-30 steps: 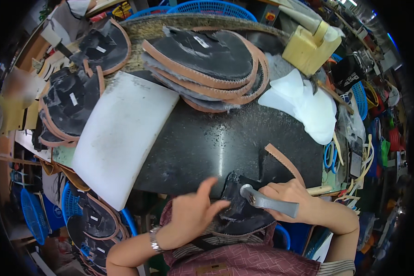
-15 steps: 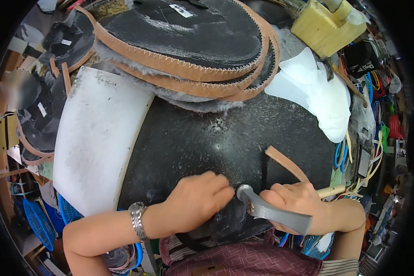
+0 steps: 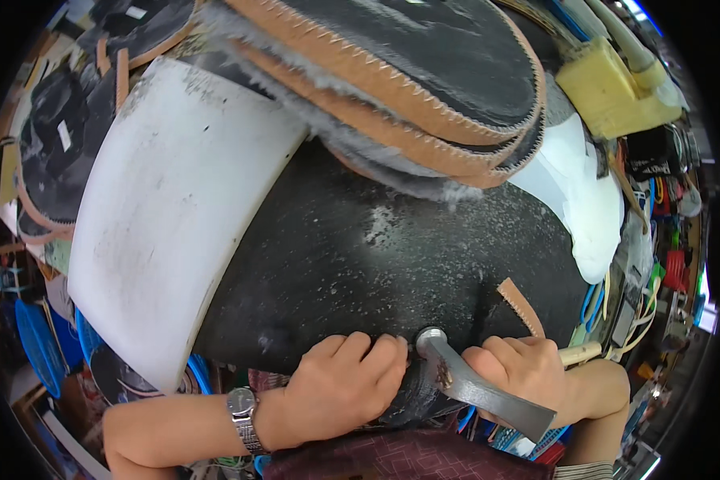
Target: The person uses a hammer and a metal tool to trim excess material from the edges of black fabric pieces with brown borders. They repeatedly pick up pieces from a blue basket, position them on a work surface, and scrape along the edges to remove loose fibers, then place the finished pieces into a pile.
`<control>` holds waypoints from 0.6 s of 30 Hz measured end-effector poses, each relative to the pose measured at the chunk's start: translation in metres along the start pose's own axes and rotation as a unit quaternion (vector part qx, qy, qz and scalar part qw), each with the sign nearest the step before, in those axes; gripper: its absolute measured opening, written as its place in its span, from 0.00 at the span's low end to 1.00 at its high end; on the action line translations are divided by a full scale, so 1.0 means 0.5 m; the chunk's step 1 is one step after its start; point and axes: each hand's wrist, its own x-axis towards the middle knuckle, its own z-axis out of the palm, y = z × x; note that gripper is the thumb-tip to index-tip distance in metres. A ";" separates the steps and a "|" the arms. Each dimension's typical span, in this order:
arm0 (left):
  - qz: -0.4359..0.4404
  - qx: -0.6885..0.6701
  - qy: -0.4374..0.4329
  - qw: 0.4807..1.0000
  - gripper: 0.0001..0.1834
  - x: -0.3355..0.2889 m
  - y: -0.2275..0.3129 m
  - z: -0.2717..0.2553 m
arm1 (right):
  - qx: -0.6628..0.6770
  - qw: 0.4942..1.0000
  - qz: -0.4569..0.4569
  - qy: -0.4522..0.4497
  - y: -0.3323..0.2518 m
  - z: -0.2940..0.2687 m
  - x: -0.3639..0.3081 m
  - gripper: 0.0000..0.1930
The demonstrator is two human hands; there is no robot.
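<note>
My right hand (image 3: 520,370) is closed around a steel-headed hammer (image 3: 488,388); the pale handle (image 3: 580,354) sticks out on the far side of the fist. The hammer's round face points toward my left hand, and its flat wedge end points down and right. From behind the right fist rises a brown stitched strip (image 3: 522,307); whether the fingers also grip it cannot be seen. My left hand (image 3: 348,380), with a metal watch at the wrist, is closed near the hammer face, its fingertips curled down at a dark piece. What they pinch is hidden. Both hands are at the near edge of a black work surface (image 3: 328,256).
Stacked black soles with brown stitched rims and grey fleece (image 3: 392,88) lie at the far side. A curved white board (image 3: 168,216) covers the left. White sheet pieces (image 3: 592,208) and a yellow container (image 3: 616,88) stand right. More soles (image 3: 60,152) lie far left.
The view has shifted, bringing the sole stack nearer. My left hand's fingers have come down close to the hammer face; the right hand still holds the hammer.
</note>
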 end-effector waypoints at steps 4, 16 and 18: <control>-0.083 -0.051 0.088 0.991 0.12 -0.025 0.022 0.034 | 0.020 1.000 0.014 0.010 0.004 0.008 -0.001 0.14; 0.041 0.199 0.072 0.976 0.08 -0.021 0.058 0.051 | -0.011 0.997 -0.065 -0.028 0.016 -0.030 0.027 0.16; 0.035 0.176 0.020 0.984 0.11 -0.023 0.060 0.038 | -0.023 0.997 -0.072 0.000 0.013 -0.031 0.028 0.17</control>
